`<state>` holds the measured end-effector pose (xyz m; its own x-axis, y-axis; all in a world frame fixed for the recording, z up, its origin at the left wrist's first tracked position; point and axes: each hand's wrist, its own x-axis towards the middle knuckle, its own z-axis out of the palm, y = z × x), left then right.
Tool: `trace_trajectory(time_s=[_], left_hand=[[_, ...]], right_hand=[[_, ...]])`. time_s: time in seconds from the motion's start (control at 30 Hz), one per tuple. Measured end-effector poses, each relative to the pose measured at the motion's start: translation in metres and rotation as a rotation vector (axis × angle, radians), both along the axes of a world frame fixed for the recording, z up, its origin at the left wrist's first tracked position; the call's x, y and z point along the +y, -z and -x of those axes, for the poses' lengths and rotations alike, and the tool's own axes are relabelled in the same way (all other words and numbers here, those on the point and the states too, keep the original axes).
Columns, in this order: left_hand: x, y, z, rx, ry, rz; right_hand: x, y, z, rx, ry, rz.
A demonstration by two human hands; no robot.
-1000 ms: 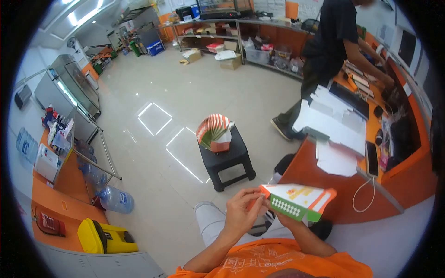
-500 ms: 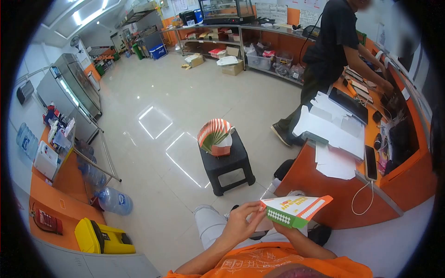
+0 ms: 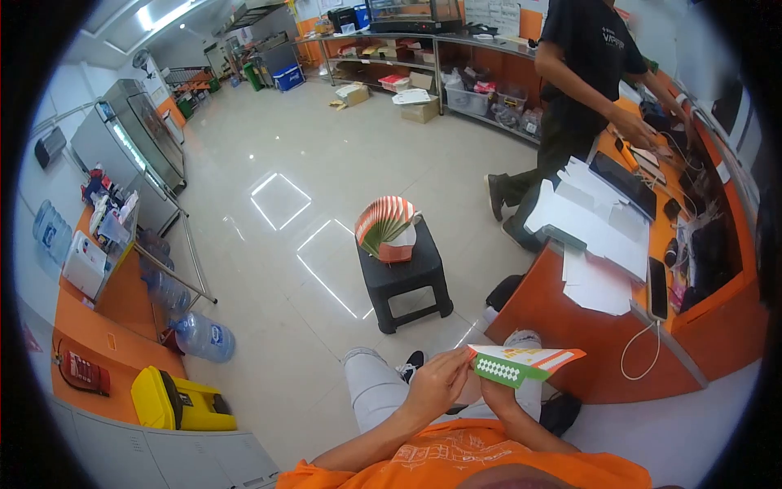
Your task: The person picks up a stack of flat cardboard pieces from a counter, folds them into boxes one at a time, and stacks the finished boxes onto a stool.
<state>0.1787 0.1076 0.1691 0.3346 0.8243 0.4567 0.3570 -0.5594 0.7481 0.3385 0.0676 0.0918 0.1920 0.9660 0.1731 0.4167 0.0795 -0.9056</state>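
A flat printed carton [image 3: 521,364] is held above the lap, just in front of the orange counter [image 3: 570,326]. Its near end is pinched by the curled fingers of the left hand [image 3: 440,383], while it is propped from beneath by the right hand [image 3: 494,391], whose grip is mostly hidden. Since only one end is gripped, the panel could be creased or dropped if pressed unevenly. A fanned stack of cartons [image 3: 383,228] is kept on the black stool [image 3: 403,277], well apart.
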Motion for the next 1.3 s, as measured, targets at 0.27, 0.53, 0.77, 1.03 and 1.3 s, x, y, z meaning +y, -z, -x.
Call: trace_trajectory(time_s=[0.27, 0.53, 0.77, 1.03, 1.3], left_hand=[[-0.001, 0.007, -0.007, -0.026, -0.080, 0.032], [0.019, 0.019, 0.012, -0.001, -0.267, 0.224], [0.030, 0.027, 0.035, 0.050, -0.452, 0.360], [0.036, 0.040, 0.040, -0.085, -0.533, 0.426], [0.064, 0.045, 0.026, -0.222, -0.308, 0.817]], right_hand=[[0.015, -0.021, 0.001, 0.445, 0.002, 0.108], [0.010, -0.047, 0.009, 0.242, -0.004, -0.072], [0.019, -0.022, -0.021, -0.085, 0.254, -0.165], [0.042, -0.016, -0.006, 0.020, 0.100, 0.069], [0.057, -0.032, 0.029, -0.202, -0.034, -0.257]])
